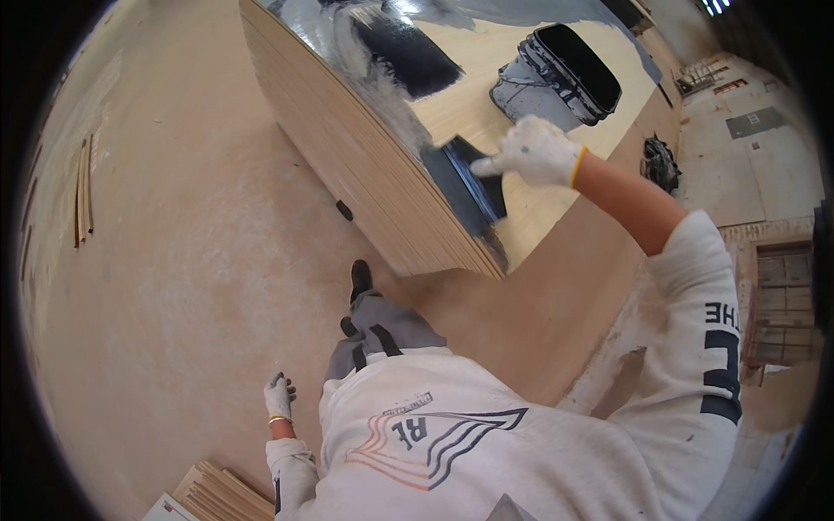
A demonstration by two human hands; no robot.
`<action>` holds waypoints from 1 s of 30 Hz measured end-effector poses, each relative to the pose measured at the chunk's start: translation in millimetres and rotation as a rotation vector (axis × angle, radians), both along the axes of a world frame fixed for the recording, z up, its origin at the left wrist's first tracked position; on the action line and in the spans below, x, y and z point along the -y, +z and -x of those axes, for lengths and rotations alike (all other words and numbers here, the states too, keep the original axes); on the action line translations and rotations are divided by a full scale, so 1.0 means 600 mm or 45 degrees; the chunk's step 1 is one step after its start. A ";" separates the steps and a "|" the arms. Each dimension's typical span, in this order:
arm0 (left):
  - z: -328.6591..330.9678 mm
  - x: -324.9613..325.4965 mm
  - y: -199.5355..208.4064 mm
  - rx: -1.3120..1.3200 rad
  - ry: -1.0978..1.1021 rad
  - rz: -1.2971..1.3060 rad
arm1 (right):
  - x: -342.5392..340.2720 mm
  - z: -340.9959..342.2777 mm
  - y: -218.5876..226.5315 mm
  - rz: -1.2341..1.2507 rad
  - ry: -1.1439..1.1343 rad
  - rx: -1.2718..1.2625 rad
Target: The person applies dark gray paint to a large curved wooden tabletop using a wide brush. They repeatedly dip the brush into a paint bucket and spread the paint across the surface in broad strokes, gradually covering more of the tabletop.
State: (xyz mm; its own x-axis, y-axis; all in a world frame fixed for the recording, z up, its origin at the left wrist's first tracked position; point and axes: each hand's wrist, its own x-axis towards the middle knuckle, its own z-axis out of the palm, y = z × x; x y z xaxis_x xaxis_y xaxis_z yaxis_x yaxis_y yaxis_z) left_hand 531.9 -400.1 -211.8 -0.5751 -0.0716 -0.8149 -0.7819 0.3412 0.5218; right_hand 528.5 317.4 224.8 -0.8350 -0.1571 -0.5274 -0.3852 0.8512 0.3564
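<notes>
My right hand (540, 154), in a white glove with a yellow cuff, is closed on a wide dark spreader (478, 178). The spreader's blade rests on the pale top board near the corner of a tall stack of boards (347, 143). A strip of dark coating (456, 193) lies along the board's edge beside the blade. Just beyond the hand, a grey paint-smeared bucket (524, 89) with a dark inside and a wire handle sits on the board. My left hand (279, 396), also gloved, hangs low at my side, empty, with its fingers loosely apart.
Wet black coating (408, 56) covers part of the board's far left. Thin wooden strips (83, 193) lie on the dusty floor at left. Another board stack (221, 493) is at the lower left. A crumpled black bundle (661, 163) lies beyond the right edge.
</notes>
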 end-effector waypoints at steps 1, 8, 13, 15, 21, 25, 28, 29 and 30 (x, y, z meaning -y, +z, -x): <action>-0.003 -0.003 0.004 -0.014 0.025 -0.005 | 0.013 -0.030 0.004 0.004 -0.021 0.062; -0.102 0.006 -0.066 0.281 -0.101 0.024 | -0.044 -0.212 -0.016 0.171 -0.087 -0.159; -0.108 -0.003 -0.054 0.257 -0.393 0.036 | -0.075 -0.119 -0.004 0.013 -0.353 -0.142; -0.078 -0.016 -0.033 0.232 -0.261 0.048 | -0.060 -0.101 -0.005 0.001 -0.372 -0.125; 0.030 -0.036 -0.009 0.073 -0.071 -0.012 | -0.026 -0.079 -0.013 0.192 -0.645 -0.151; 0.057 -0.051 -0.012 0.147 -0.121 -0.016 | -0.004 -0.018 -0.040 0.240 -0.928 -0.215; 0.059 -0.059 -0.006 0.154 -0.170 0.012 | -0.009 -0.021 -0.054 0.363 -1.008 -0.331; 0.057 -0.059 -0.008 0.131 -0.162 -0.016 | -0.007 -0.049 -0.059 0.406 -0.991 -0.413; 0.057 -0.061 -0.009 0.109 -0.154 -0.044 | -0.001 -0.076 -0.061 0.447 -0.974 -0.494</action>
